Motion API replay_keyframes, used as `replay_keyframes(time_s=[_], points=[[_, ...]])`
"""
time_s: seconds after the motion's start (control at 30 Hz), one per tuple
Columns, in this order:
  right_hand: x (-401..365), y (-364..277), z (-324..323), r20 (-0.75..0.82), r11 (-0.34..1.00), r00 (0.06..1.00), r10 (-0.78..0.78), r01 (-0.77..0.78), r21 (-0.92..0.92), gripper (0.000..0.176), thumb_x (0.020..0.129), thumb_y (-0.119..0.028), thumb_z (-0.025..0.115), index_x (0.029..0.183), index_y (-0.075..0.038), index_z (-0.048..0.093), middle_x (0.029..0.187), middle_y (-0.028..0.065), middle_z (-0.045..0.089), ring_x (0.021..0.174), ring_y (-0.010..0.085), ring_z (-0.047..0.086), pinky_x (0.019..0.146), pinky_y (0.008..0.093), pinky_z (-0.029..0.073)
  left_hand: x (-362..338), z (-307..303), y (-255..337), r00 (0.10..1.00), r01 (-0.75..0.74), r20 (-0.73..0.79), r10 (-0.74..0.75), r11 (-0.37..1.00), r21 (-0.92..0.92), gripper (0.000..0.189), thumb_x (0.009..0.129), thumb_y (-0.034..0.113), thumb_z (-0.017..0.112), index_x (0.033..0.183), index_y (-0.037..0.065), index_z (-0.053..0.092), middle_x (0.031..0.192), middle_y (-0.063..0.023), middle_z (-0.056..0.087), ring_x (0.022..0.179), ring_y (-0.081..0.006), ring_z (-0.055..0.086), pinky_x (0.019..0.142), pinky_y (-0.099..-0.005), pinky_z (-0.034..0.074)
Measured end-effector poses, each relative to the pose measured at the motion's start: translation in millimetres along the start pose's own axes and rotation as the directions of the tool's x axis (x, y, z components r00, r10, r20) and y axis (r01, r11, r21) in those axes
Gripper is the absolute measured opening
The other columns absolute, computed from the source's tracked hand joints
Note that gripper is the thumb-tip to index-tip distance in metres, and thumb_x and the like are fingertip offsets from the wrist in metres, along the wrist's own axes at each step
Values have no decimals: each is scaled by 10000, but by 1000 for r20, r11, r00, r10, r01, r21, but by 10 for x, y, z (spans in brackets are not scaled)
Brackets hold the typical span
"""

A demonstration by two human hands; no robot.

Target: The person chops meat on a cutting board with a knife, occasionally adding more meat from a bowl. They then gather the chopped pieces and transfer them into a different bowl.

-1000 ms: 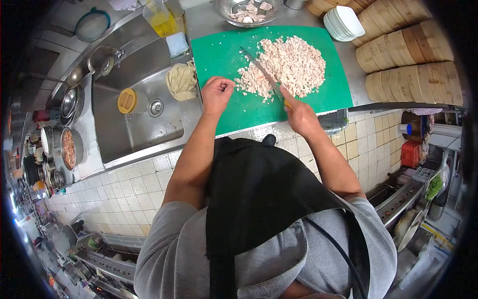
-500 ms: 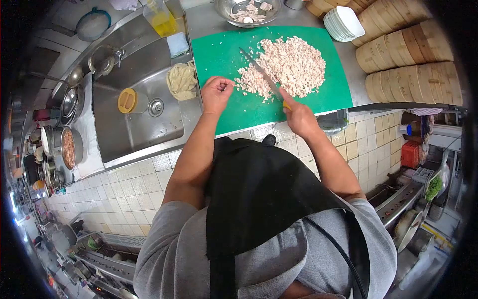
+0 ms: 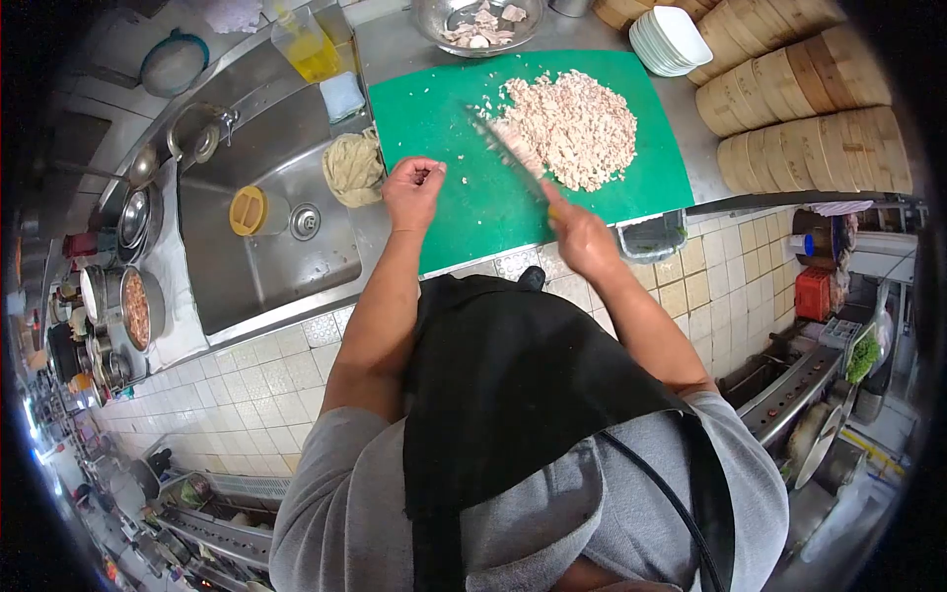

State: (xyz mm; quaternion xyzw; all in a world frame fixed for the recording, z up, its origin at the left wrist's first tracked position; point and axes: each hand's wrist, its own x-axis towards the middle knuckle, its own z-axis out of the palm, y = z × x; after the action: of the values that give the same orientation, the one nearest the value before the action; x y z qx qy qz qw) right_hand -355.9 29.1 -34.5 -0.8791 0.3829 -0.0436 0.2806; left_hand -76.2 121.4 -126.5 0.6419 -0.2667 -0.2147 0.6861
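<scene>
Nearest us, our right hand (image 3: 577, 237) is clamped on the knife (image 3: 513, 153), its blade now against the left edge of the minced meat (image 3: 577, 128). The scatter of a second ago is scraped into one tighter heap on the green cutting board (image 3: 444, 109). Our left hand (image 3: 412, 192) rests curled, clear of the meat. Left lies the sink (image 3: 266, 257) with a cloth (image 3: 352, 168). Beyond stand a bowl (image 3: 478, 20), plates (image 3: 669, 39) and steamers (image 3: 809, 99). Nothing crowds the blade.
</scene>
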Motion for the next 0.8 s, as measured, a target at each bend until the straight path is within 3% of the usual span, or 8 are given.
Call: replay_keyframes(time_s=[0.2,0.27,0.4,0.6,0.67,0.7,0.77,0.8], points=[[78,40,-242,-169,998,984,-56,62,32,630,965,-101,606,1560,-227,441,1046,286,681,980,474,655,867,543,520,-20,21,113,998,-59,21,57,992,111,115,847,71,820,839,11,722,863,-13,674,694,-62,612,652,-224,520],[56,-9,-242,-129,998,990,56,-56,7,636,964,-66,618,1558,-214,446,1130,302,678,1048,488,650,890,509,525,-15,37,130,998,-57,22,55,993,102,117,846,75,820,839,12,722,866,-16,672,693,-62,613,650,-226,522],[93,-19,-344,-18,995,996,90,-90,-32,640,962,-59,613,1560,-208,440,1118,294,682,1039,483,655,897,505,526,-9,11,141,997,-70,33,65,983,172,113,840,75,822,837,15,727,863,-20,674,688,-67,616,648,-229,526],[69,24,-161,-287,988,951,-114,138,66,676,964,-69,606,1585,-233,394,1069,286,680,984,460,663,846,539,525,-15,40,131,995,-100,37,95,978,183,111,835,75,822,836,16,729,858,-22,675,687,-70,617,642,-236,528],[104,73,-163,-20,998,999,40,-41,-37,672,960,-74,608,1582,-220,400,1051,285,684,965,464,665,845,542,525,4,18,125,994,-108,38,102,971,214,110,832,74,823,836,17,729,858,-24,674,687,-70,616,641,-238,528],[95,29,-180,-17,999,999,38,-39,-36,672,960,-74,608,1582,-220,400,1051,285,684,965,464,665,845,542,525,1,12,114,995,-97,40,91,975,201,110,831,74,823,836,17,729,859,-27,674,685,-71,614,639,-239,527],[71,-53,-253,-225,997,972,-64,73,31,658,961,-94,598,1579,-206,403,1024,290,686,954,466,667,847,546,524,8,43,85,996,-88,45,81,979,181,109,829,73,822,835,17,729,860,-29,674,682,-73,612,637,-240,526],[84,-2,-234,-223,997,973,-65,73,29,658,961,-94,598,1579,-206,403,1024,290,686,954,466,667,847,546,524,0,48,105,996,-85,44,79,982,168,108,829,71,822,835,17,728,860,-30,673,680,-73,610,636,-240,525]])
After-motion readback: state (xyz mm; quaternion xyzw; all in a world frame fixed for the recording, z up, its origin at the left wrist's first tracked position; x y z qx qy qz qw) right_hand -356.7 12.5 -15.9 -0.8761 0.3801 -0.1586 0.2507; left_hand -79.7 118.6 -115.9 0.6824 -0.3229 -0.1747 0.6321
